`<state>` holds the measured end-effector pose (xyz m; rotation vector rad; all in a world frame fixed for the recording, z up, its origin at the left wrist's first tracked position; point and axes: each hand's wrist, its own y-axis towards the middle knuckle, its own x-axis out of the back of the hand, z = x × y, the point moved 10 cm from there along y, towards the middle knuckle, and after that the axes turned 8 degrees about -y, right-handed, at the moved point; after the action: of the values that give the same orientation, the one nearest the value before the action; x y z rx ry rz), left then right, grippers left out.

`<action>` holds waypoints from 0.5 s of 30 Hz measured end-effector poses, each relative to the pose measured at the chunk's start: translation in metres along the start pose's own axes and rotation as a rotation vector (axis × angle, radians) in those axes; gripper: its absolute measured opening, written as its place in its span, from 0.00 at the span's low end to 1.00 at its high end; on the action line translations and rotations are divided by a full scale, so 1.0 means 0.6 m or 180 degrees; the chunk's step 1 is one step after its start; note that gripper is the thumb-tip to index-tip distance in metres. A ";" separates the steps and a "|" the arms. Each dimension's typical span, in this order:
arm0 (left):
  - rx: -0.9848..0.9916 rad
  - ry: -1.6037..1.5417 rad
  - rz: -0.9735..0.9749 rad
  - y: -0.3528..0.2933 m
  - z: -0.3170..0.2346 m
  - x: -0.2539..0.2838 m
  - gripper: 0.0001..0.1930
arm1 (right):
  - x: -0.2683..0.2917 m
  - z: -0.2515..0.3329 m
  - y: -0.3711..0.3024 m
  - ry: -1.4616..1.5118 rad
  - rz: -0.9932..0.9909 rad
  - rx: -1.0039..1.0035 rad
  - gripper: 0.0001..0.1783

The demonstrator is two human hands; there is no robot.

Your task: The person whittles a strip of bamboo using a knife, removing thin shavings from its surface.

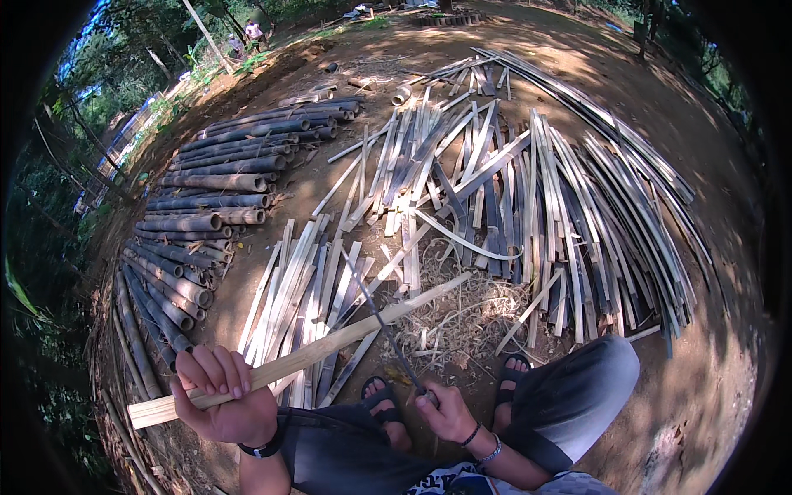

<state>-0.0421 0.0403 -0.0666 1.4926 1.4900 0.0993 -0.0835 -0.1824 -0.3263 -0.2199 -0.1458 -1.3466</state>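
Observation:
My left hand [221,394] is closed round the near end of a pale split bamboo strip [330,342], which slants up and to the right in front of me. In my right hand [448,412] is the handle of a long, thin-bladed knife [386,327]. Its dark blade points up and to the left and crosses the strip near the middle; whether the edge touches the strip I cannot tell. Curly bamboo shavings [458,318] lie on the ground beyond my feet, partly behind the strip's far end.
Whole bamboo poles [214,181] are stacked at the left. Split strips lie in a pile [297,280] just ahead, in a heap [421,157] farther off, and in a wide fan [594,223] to the right. My bent knee [602,379] rises at the right. Two people [253,31] are far off.

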 end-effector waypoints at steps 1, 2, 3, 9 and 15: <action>0.0044 -0.0074 0.0116 0.000 0.004 -0.004 0.18 | -0.009 0.004 0.001 0.0006 -0.0006 0.0108 0.16; -0.0009 -0.0023 -0.0001 0.005 0.000 0.003 0.20 | -0.021 0.010 0.005 0.0031 -0.0005 0.0240 0.16; 0.0012 -0.0050 -0.0071 0.006 0.002 0.009 0.20 | -0.028 0.013 0.008 0.0055 -0.0003 0.0371 0.16; 0.0083 -0.0063 -0.0175 0.013 0.004 0.039 0.21 | -0.022 -0.127 0.035 0.0133 -0.0399 -0.0759 0.21; 0.0041 -0.0038 -0.0376 0.008 0.004 0.037 0.21 | -0.067 0.029 0.010 -0.0199 0.0182 0.0265 0.19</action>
<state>-0.0320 0.0577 -0.0768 1.4096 1.5681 0.0103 -0.0860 -0.1389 -0.3193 -0.1945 -0.2458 -1.2747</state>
